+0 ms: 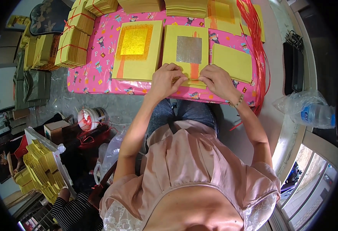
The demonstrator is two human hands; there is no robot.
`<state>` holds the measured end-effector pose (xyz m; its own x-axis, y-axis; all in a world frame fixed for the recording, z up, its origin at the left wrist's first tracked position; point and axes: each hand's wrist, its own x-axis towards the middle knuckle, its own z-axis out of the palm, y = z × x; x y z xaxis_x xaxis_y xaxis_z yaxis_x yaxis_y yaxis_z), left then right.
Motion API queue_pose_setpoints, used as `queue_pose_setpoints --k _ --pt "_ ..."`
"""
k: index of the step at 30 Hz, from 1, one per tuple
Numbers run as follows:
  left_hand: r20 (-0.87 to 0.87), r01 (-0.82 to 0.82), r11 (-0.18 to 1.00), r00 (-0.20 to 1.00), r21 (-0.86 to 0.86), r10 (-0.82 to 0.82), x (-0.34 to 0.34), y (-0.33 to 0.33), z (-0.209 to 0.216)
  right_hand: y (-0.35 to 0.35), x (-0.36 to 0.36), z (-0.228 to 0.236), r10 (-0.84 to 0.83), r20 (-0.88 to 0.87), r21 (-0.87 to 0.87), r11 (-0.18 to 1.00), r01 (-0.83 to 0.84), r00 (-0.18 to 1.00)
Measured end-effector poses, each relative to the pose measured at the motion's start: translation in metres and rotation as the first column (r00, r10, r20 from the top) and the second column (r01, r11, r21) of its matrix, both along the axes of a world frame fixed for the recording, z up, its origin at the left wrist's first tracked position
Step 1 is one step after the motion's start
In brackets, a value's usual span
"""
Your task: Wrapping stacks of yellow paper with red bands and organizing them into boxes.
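A stack of yellow joss paper (171, 46) with a silver foil square and an orange stripe lies at the near edge of the table. My left hand (168, 80) has its fingers curled in a pinch at the near left corner of the top sheet. At the near right corner, the thumb and fingers of my right hand (216, 80) pinch the same sheet's edge. Left of it sits a stack of joss paper with a gold foil square (133, 41). Plain yellow paper (232, 63) lies to the right, beside my right hand.
A pink patterned cloth (96, 65) covers the table. Tied yellow bundles (73, 48) line its left and far sides. Red strings (258, 57) hang over the right edge. A plastic bottle (316, 114) is at far right. At lower left, another person's striped sleeve (71, 210) shows near folded yellow paper (44, 169).
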<state>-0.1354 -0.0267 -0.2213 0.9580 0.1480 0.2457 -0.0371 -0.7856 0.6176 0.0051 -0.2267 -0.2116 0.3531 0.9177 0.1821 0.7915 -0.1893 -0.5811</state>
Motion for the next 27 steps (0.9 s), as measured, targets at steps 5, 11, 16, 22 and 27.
queue_pose_setpoints --k 5,11,16,22,27 --pt "0.026 -0.007 1.000 1.000 0.014 0.007 0.002 0.002 0.000 0.002 0.002 0.001 0.007 -0.007 0.018 1.000 -0.007 1.000" --pt "-0.043 -0.019 0.995 0.999 0.094 0.023 0.007 -0.001 0.007 0.006 -0.002 0.000 -0.044 0.164 -0.001 0.999 0.045 0.986" --pt "0.279 -0.091 0.959 0.960 0.269 0.012 0.021 -0.003 0.028 0.017 0.024 0.018 -0.130 0.023 -0.024 0.991 0.130 0.991" --pt "0.303 -0.099 0.960 0.953 0.262 0.016 0.038 -0.012 0.017 0.053 0.087 0.017 -0.260 -0.028 0.004 0.965 0.260 0.965" --pt "0.102 -0.056 0.928 0.995 0.368 0.019 0.058 -0.008 0.003 0.086 0.130 0.005 -0.270 -0.015 -0.086 0.960 0.267 0.963"
